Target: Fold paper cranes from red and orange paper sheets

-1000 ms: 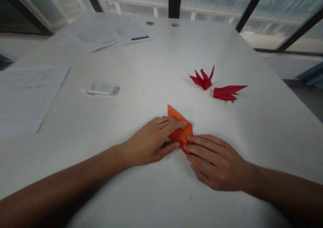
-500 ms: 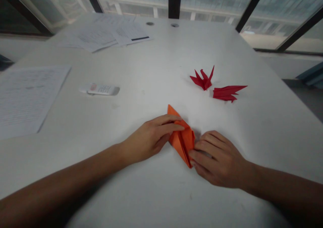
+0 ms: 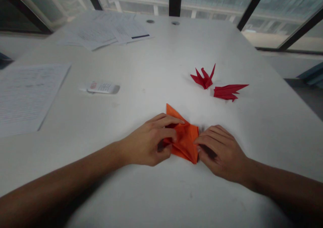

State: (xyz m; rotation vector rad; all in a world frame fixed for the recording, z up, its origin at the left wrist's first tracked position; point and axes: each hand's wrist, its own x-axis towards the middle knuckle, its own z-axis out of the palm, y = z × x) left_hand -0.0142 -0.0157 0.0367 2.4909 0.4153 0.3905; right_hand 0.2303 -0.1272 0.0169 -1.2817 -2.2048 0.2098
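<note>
A folded sheet of orange origami paper [image 3: 186, 140] lies on the white table between my hands, one pointed corner reaching away from me. My left hand [image 3: 155, 138] grips its left side, with thumb and fingers curled on the paper and covering part of it. At the right edge, my right hand [image 3: 222, 154] pinches the paper between thumb and fingers. Beyond my right hand rest two red folded paper pieces: a paper crane [image 3: 204, 79] with raised points, and a flatter folded shape [image 3: 228, 92] lying on its side.
A white remote-like device [image 3: 103, 88] lies left of centre on the table [image 3: 141, 194]. A printed sheet [image 3: 30, 96] is at the left, and several overlapping papers [image 3: 101, 32] are at the back left. Windows with dark frames [image 3: 175, 0] stand behind the table.
The orange paper has been opened wider, its right-hand flap now spread out to the right. My right hand has moved slightly up and right; the left thumb and fingers have curled more.
</note>
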